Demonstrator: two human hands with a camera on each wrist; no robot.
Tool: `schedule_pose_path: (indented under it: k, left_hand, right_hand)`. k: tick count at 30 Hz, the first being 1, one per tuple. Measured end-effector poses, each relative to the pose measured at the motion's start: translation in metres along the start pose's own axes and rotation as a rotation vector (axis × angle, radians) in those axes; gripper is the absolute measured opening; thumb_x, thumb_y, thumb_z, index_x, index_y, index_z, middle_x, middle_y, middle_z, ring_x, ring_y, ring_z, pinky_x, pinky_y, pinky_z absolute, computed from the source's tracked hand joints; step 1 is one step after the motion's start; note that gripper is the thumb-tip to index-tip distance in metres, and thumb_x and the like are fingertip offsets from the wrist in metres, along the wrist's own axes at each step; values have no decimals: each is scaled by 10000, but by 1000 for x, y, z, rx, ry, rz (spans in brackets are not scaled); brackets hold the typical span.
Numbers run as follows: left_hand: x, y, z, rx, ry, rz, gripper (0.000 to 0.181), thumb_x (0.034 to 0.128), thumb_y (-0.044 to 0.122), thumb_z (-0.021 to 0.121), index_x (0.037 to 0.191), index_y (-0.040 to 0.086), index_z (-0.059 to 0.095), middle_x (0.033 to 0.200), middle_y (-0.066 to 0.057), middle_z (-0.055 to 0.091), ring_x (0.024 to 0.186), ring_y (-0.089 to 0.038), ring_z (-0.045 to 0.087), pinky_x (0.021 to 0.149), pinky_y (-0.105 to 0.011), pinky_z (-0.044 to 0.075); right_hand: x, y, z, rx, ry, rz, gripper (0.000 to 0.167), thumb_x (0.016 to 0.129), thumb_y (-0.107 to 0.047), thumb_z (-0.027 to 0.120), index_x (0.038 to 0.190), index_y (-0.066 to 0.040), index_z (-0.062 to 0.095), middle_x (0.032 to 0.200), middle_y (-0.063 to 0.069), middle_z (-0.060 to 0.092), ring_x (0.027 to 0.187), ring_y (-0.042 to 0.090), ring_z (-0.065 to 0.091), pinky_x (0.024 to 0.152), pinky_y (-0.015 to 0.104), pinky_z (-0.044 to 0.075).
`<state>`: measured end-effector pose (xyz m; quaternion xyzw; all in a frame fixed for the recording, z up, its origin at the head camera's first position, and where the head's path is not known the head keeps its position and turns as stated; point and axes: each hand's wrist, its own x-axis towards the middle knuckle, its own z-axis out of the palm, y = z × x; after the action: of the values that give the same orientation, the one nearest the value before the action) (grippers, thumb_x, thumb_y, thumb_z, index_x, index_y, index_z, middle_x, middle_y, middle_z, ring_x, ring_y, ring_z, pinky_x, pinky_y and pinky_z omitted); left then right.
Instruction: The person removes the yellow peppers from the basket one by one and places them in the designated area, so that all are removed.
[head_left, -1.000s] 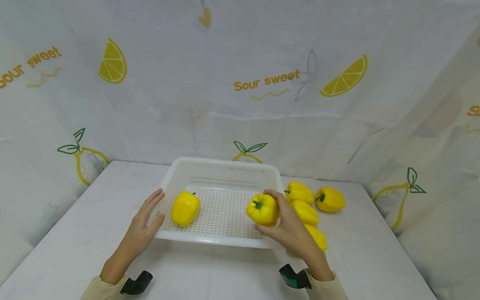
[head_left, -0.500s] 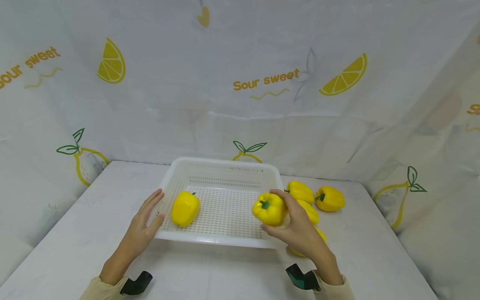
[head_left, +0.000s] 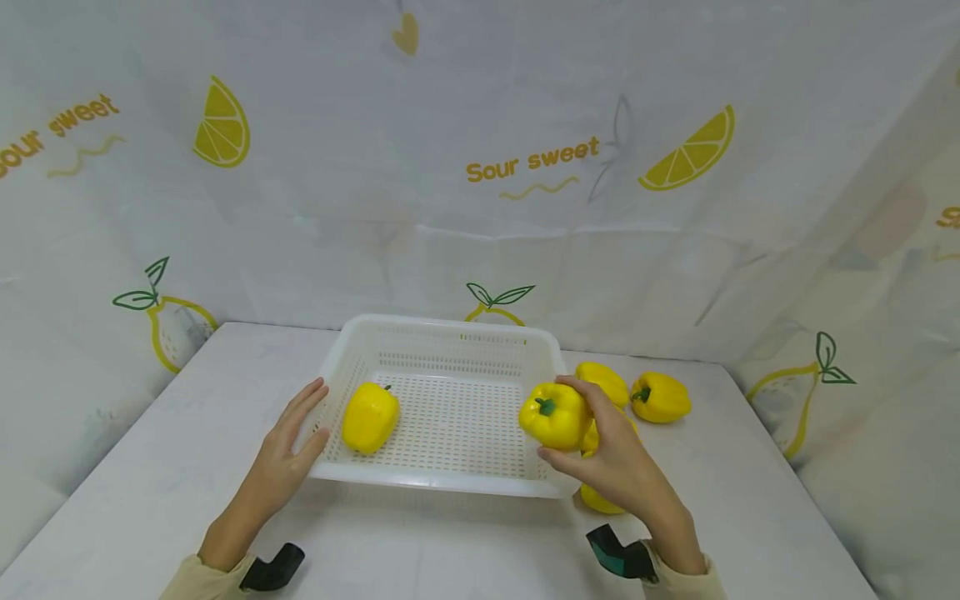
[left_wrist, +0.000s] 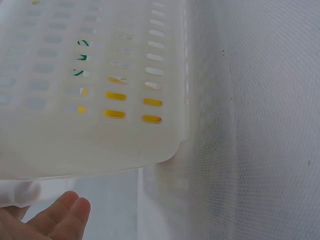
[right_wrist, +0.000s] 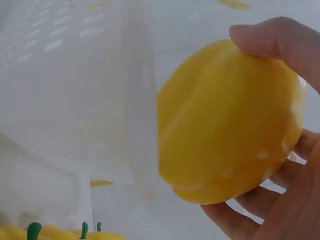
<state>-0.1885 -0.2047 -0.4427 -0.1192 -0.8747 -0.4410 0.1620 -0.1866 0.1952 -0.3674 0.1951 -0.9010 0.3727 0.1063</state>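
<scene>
The pepper (head_left: 553, 415) is in the right hand (head_left: 621, 457), at the right wall of the basket (head_left: 442, 480). In the head view it overlaps that wall's rim; in the right wrist view the rim hides a strip of its side, and whether the two touch cannot be told. A broad stretch of slotted floor separates it from a second pepper (head_left: 371, 418), which lies inside near the left wall. The basket's far rim stands close to the back edge of the table (head_left: 420, 542), where the cloth (head_left: 360, 208) hangs. Bare tabletop runs from the near rim towards the sleeves (head_left: 198, 579). On the right, room is tighter: loose peppers (head_left: 661, 397) sit just outside the basket, some partly behind the right hand.

The right hand grasps the pepper from its right side, thumb on the near side and fingers round the far side, spread as wide as the pepper's body; the green stem (head_left: 547, 407) shows uncovered. The left hand (head_left: 288, 437) grips nothing, its fingers extended and thumb apart at the basket's left rim; whether it touches cannot be told.
</scene>
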Motion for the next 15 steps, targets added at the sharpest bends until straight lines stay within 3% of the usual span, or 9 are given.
schedule_pose_path:
  k: [6, 15]
  left_hand:
    - [1, 2, -1, -14, -1, 13, 552, 957, 50, 540, 1490, 19, 399, 1605, -177, 294, 1445, -480, 286, 1023, 61, 128]
    - [1, 2, -1, -16, -3, 10, 557, 957, 53, 549, 1493, 31, 400, 1607, -170, 295, 1450, -459, 285, 1028, 59, 125]
  right_hand:
    - [-3, 1, -8, -21, 19, 33, 857, 732, -171, 873, 1448, -125, 404, 1387, 114, 531, 1091, 264, 559, 927, 510, 542]
    - [-5, 9, -20, -35, 38, 17, 845, 736, -144, 869, 1444, -129, 408, 1431, 93, 504, 1114, 258, 531, 951, 539, 513]
